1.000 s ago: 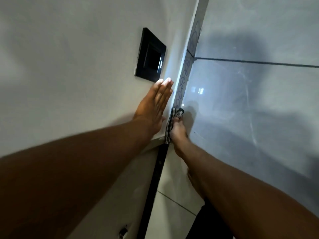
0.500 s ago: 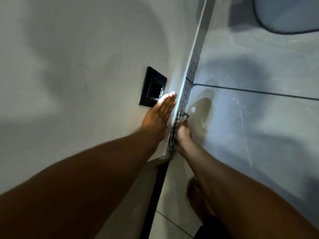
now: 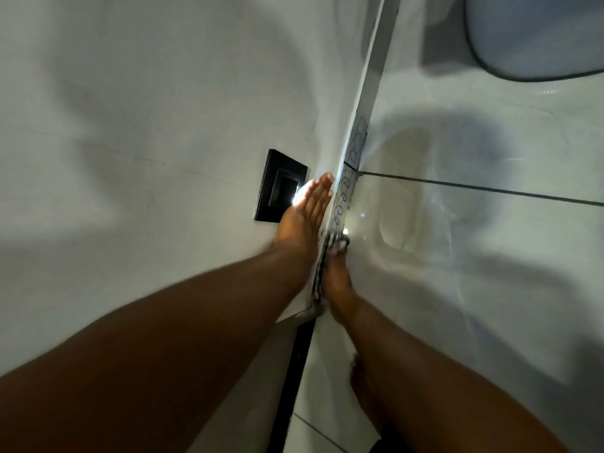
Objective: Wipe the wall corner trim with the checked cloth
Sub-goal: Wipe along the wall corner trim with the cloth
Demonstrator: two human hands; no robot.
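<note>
Nearest the camera, two bare forearms reach forward and up toward a wall corner, and a dark strip (image 3: 295, 380) runs down the corner below the hands. On the glossy tiled wall (image 3: 474, 256) to the right, the right hand (image 3: 336, 286) presses the checked cloth (image 3: 322, 273) against the corner trim (image 3: 351, 178); its fingers curl around the bunched top of the cloth, gripping it, while the rest of the fabric hangs in a narrow band between hand and trim. The cloth is blurred (the checks barely read). Just left of the trim, the left hand (image 3: 305, 214) lies flat on the plain wall (image 3: 130, 158), fingers straight, together and holding nothing, their tips close beside the trim. A black switch plate (image 3: 279, 191) sits just beyond and left of that hand, with a bright glare at its lower right edge.

Compared with half a second ago, both hands sit at much the same spot on the corner, the cloth again just below the blue scribbled loops (image 3: 346, 188) on the trim. The view has tilted up slightly, so more of the pale rounded fixture (image 3: 539, 37) shows at the top right. Farther up, the trim runs on as a pale strip past a dark grout line (image 3: 490, 189) crossing the tiles.
</note>
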